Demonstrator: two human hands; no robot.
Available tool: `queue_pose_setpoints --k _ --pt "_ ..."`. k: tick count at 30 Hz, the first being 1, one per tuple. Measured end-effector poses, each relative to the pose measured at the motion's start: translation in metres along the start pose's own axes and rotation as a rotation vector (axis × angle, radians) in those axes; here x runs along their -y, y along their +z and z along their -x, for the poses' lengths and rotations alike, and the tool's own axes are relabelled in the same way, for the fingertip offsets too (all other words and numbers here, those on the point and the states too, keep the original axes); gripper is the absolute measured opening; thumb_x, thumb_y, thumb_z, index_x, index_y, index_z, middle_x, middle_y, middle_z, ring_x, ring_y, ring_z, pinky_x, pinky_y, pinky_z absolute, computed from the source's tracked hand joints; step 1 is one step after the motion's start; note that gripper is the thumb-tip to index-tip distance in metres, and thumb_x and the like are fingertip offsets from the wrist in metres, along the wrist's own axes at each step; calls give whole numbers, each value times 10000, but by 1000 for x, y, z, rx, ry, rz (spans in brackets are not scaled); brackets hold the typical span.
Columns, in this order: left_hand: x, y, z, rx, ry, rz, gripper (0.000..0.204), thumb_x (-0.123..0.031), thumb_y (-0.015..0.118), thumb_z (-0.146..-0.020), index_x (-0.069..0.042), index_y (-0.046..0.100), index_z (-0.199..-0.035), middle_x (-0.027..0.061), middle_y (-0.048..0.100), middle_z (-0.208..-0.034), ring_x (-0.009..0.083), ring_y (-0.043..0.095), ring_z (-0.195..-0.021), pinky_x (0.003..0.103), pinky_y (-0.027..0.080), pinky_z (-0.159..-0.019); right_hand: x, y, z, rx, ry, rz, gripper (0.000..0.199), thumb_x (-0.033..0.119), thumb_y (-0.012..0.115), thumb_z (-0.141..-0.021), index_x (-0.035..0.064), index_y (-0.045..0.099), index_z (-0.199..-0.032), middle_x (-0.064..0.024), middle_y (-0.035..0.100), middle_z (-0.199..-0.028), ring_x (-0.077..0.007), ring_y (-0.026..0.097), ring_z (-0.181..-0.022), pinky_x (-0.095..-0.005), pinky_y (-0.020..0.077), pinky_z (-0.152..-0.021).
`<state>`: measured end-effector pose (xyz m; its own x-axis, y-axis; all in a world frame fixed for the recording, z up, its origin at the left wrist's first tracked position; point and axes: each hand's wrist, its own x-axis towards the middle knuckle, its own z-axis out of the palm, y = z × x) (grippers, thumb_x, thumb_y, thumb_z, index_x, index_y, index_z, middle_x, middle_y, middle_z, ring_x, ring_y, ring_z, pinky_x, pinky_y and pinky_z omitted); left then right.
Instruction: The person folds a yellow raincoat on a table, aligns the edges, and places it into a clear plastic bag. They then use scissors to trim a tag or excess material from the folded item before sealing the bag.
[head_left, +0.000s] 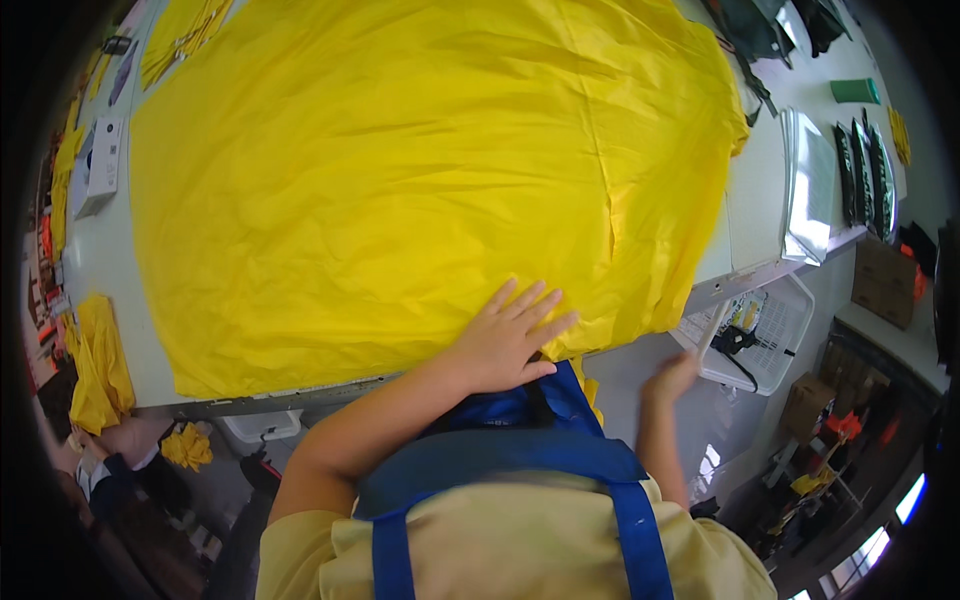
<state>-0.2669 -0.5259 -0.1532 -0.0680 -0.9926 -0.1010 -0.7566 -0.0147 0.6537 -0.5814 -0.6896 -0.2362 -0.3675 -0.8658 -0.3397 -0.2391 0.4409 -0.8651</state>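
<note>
A large, wrinkled sheet of thin yellow fabric [400,200] covers most of the table before me, with a seam or fold line running down its right part. My left hand [505,340] lies flat on the fabric by the table's near edge, fingers spread and nothing gripped. Off the edge to the right, my right hand [668,382] is raised beside a white plastic basket [785,350]. Motion smears its fingers, so whether it holds or touches anything is unclear. Dark cords and small items lie in the basket.
A stack of clear plastic sleeves [808,190], black packets [865,175] and a green roll [855,91] sit on the right. A white box [98,165] stands at the left. Near the left corner, another person's hand [88,442] is at a yellow cloth [100,370]. Cardboard boxes [882,282] are farther right.
</note>
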Motion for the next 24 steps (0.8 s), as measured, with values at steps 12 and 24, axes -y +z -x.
queue_pose_setpoints --k 12,24 --pt "7 16 0 68 22 -227 939 -581 677 -690 -172 318 -1455 123 214 -1538 317 174 -1422 532 83 -1133 39 35 133 477 342 -1095 424 224 394 -965 73 419 -1361 -137 459 -1380 -326 435 -1269 -485 332 -1075" --pt "-4 45 22 -195 -113 -5 578 -353 610 -843 -59 468 -1320 193 491 -1326 332 478 -1203 429 394 -955 178 142 167 1275 -1163 559 485 -41 510 -803 97 546 -1266 -168 474 -1364 -339 471 -1231 -391 358 -1052"
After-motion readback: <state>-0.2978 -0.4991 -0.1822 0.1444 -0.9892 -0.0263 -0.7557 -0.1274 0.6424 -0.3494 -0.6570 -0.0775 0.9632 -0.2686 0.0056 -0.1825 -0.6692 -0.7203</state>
